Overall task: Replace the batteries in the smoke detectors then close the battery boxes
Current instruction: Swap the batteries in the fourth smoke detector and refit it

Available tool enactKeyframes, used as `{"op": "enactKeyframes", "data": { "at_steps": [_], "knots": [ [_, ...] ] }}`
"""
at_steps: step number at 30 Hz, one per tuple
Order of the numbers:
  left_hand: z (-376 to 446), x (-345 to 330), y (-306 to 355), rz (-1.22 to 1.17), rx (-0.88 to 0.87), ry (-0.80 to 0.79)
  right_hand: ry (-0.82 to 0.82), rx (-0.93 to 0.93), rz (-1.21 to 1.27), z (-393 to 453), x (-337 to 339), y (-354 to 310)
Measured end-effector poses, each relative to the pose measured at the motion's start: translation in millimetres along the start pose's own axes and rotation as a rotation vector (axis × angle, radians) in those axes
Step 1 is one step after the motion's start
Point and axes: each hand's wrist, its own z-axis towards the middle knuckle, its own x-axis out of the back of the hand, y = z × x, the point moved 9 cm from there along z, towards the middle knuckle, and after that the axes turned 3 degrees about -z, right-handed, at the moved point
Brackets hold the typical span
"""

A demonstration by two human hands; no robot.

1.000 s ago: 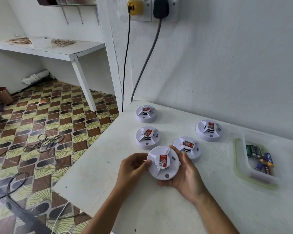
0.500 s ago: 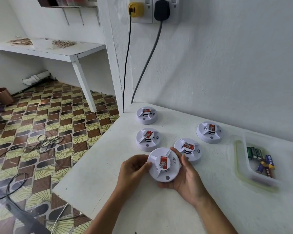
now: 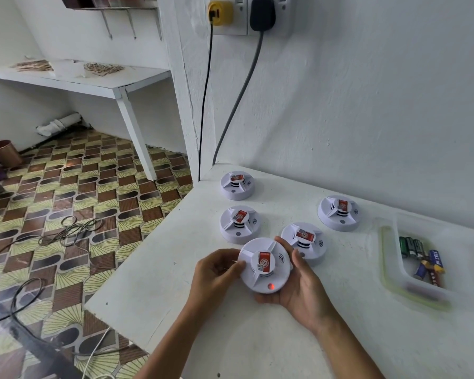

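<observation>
While our right hand [image 3: 298,288] cradled the smoke detector [image 3: 264,266] face-up above the counter [image 3: 257,346], our left hand [image 3: 216,272] pinched its near-left rim, probably to steady it for turning over.

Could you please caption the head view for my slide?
Both hands hold a smoke detector, its red light lit, above the table.

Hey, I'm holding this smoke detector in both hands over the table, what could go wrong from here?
1. The held detector rests in your right hand, with the left hand only at its rim; it could slip onto the detector right behind it.
2. Its red light is lit, so an alarm might startle you.
3. The batteries lie mixed in one tray; old and new may get confused.
</observation>
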Motion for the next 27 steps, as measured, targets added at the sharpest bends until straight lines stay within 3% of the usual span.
{"op": "enactKeyframes", "data": {
  "at_steps": [27],
  "knots": [
    [-0.2, -0.7, -0.2, 0.031, 0.015, 0.008, 0.021, -0.021, -0.032, 1.0, 8.4, 4.7]
  ]
}}
